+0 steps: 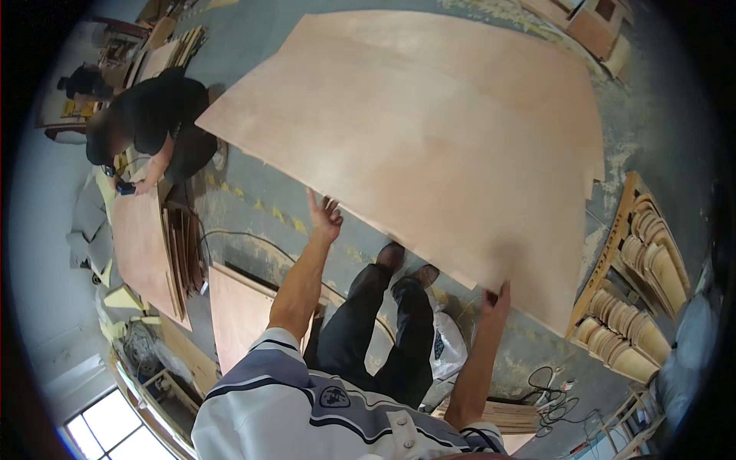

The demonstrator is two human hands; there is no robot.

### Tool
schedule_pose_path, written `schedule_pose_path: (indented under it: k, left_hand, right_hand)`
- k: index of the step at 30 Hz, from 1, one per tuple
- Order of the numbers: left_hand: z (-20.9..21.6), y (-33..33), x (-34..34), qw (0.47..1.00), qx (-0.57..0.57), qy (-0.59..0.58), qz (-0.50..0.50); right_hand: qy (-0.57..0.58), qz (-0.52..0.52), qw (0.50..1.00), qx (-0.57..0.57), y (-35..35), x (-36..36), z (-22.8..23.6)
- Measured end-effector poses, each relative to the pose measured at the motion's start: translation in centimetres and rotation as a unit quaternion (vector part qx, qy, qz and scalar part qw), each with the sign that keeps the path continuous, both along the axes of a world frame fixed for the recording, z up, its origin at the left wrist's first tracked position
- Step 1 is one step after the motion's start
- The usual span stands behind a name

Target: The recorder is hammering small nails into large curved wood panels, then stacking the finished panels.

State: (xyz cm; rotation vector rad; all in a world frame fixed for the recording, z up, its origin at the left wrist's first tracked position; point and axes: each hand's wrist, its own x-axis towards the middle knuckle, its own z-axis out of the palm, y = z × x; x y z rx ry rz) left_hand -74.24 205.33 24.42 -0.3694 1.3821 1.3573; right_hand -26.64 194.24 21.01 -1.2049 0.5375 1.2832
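Observation:
A large, pale plywood sheet (pixel 429 130) spreads out in front of me, its near edge running down from left to right above my feet. My left hand (pixel 328 221) is at this edge, left of my legs. Its fingers are apart, with the fingertips at or just touching the wood; I cannot tell whether any reach underneath. Farther right, my right hand (pixel 496 300) grips the same edge near the sheet's right corner, and part of its fingers is hidden. More sheet edges show at the far right side, under the top one.
On the left a crouching person (pixel 165 115) in black holds a small dark tool over a plywood stack (pixel 142 238). Curved wooden pieces (pixel 655 245) fill a rack at right. Behind my left forearm lies another board (pixel 238 314). A white bag (pixel 448 341) stands by my legs; cables (pixel 548 399) trail lower right.

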Motion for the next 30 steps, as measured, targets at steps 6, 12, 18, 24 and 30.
schedule_pose_path:
  k: [6, 12, 18, 24, 30]
  left_hand:
    - [7.8, -3.6, -1.1, 0.981, -0.028, 0.071, -0.178]
    - [18.1, -0.6, -1.2, 0.926, 0.031, 0.112, -0.359]
    - [22.0, 6.8, -3.1, 0.914, -0.023, 0.140, -0.380]
    - [21.3, 10.9, -5.0, 0.900, -0.058, 0.182, -0.393]
    - [25.3, 13.7, -0.7, 0.912, -0.035, 0.143, -0.383]
  right_hand:
    - [-0.076, -0.073, 0.990, -0.095, -11.0, 1.8, 10.9]
    - [-0.112, -0.132, 0.979, -0.106, -16.2, 1.5, 20.8]
    - [-0.148, -0.151, 0.972, -0.099, -14.7, 2.4, 22.5]
    - [-0.190, -0.176, 0.960, -0.108, -11.4, 1.8, 27.7]
    - [-0.146, -0.151, 0.976, -0.051, -7.4, -4.8, 25.3]
